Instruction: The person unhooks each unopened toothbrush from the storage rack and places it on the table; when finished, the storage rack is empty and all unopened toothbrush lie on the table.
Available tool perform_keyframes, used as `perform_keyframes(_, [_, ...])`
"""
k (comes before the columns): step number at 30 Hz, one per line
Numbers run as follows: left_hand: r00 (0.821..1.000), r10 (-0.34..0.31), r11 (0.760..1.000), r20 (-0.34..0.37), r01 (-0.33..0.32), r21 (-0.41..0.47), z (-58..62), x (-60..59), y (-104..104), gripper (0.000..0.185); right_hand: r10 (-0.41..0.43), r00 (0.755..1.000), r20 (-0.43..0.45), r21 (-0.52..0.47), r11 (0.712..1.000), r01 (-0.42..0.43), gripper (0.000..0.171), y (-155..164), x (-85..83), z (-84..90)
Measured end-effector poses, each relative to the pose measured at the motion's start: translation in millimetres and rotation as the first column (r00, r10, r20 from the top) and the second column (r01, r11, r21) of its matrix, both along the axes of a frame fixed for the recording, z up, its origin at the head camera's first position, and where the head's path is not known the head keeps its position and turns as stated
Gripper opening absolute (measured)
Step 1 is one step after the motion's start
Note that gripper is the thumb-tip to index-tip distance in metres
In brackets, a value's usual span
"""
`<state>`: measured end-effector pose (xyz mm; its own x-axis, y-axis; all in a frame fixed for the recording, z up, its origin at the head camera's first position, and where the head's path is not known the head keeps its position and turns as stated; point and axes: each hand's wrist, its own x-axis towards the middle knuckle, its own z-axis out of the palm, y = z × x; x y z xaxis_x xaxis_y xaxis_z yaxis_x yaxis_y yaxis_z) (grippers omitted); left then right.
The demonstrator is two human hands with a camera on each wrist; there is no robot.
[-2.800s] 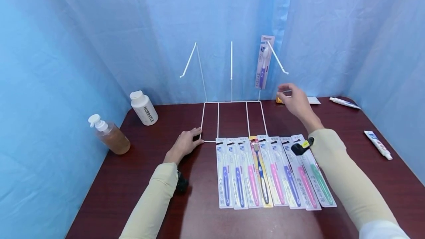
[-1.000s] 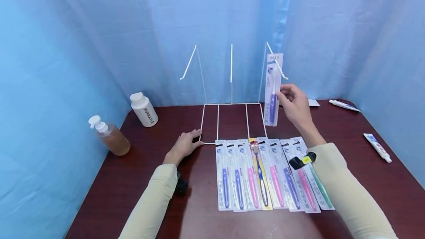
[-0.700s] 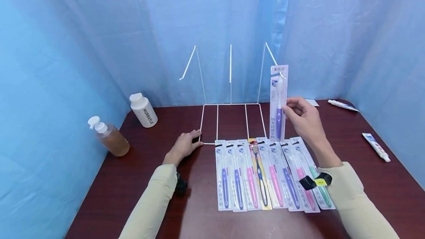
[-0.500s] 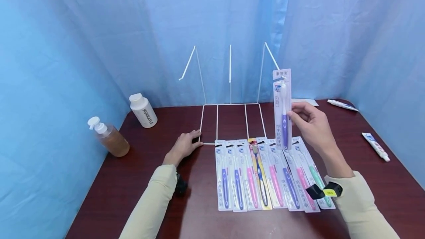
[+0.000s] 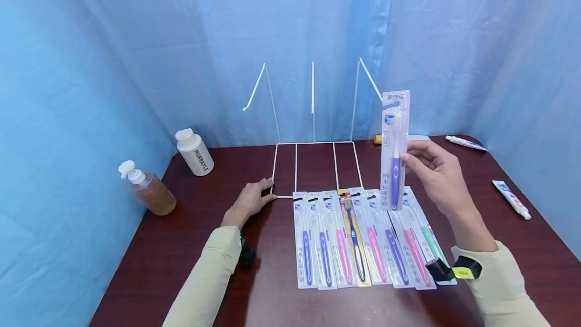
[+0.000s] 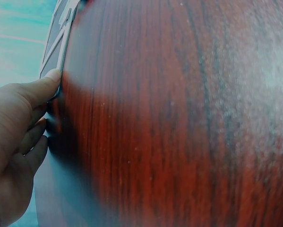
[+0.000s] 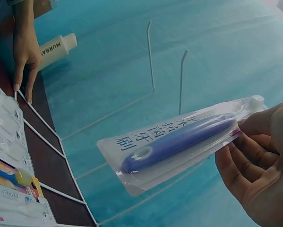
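Observation:
My right hand [image 5: 438,175] pinches a packaged purple toothbrush [image 5: 396,150] by its right edge, thumb in front. The pack is upright in the head view, before the right prong of a white wire rack [image 5: 314,142]. That prong's tip is hidden behind the card; no wire shows through the card's hanging slot. In the right wrist view the purple handle [image 7: 179,144] shows through clear plastic. My left hand [image 5: 248,200] holds the front left corner of the rack's base, thumb and fingers on the wire. Below the rack lies a row of packaged toothbrushes [image 5: 342,246].
A pump bottle [image 5: 152,191] and a white bottle [image 5: 195,153] stand at the left. Toothpaste tubes [image 5: 510,198] lie at the right. An orange-and-white box [image 5: 378,139] sits at the back, partly hidden by the pack. Blue curtains surround the dark wooden table [image 5: 181,266].
My right hand took hold of the hanging purple toothbrush pack and drew it forward along the right prong, then off its tip and slightly rightward. The left hand stayed on the rack's corner.

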<state>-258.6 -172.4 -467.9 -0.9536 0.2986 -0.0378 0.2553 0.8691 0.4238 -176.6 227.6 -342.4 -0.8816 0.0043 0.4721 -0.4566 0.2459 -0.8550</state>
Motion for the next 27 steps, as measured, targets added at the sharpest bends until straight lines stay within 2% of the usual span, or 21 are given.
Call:
perform_keyframes(3, [1.000,0.004,1.000,0.000,-0.004,-0.003,0.2,0.1,0,0.055,-0.015,1.000,0.010,-0.016,1.000,0.015,0.026,10,4.4,-2.7])
perform_keyframes(6, [1.000,0.008,1.000,0.002,-0.008,-0.009,-0.1,0.0,0,0.055,-0.075,0.995,0.061,0.047,0.996,0.073,0.028,26,9.5,-9.8])
perform_keyframes(9, [1.000,0.007,1.000,0.001,-0.007,-0.014,-0.6,-0.4,0,0.055,-0.121,0.980,0.155,0.120,0.987,0.103,0.030,47,14.5,-23.5])
perform_keyframes(13, [1.000,0.004,1.000,0.001,-0.004,-0.017,-2.1,-0.9,-1,0.054,-0.121,0.942,0.312,0.192,0.979,0.062,0.030,82,20.6,-50.2])
perform_keyframes(16, [1.000,0.007,1.000,0.008,-0.007,-0.017,-3.3,-0.2,-1,0.055,-0.087,0.898,0.431,0.194,0.981,0.002,0.030,110,24.7,-72.0])
perform_keyframes(18, [1.000,0.009,1.000,0.008,-0.009,-0.018,-3.8,0.3,-1,0.055,-0.067,0.858,0.510,0.185,0.982,-0.034,0.032,129,27.4,-85.1])
perform_keyframes(24, [1.000,0.013,1.000,0.008,-0.013,-0.018,-3.1,-0.5,0,0.055,-0.010,0.735,0.678,0.171,0.975,-0.145,0.056,167,30.9,-115.4])
perform_keyframes(27, [1.000,0.010,1.000,0.001,-0.010,-0.024,-2.8,-1.8,0,0.055,0.017,0.677,0.736,0.154,0.969,-0.191,0.061,175,30.8,-124.7])
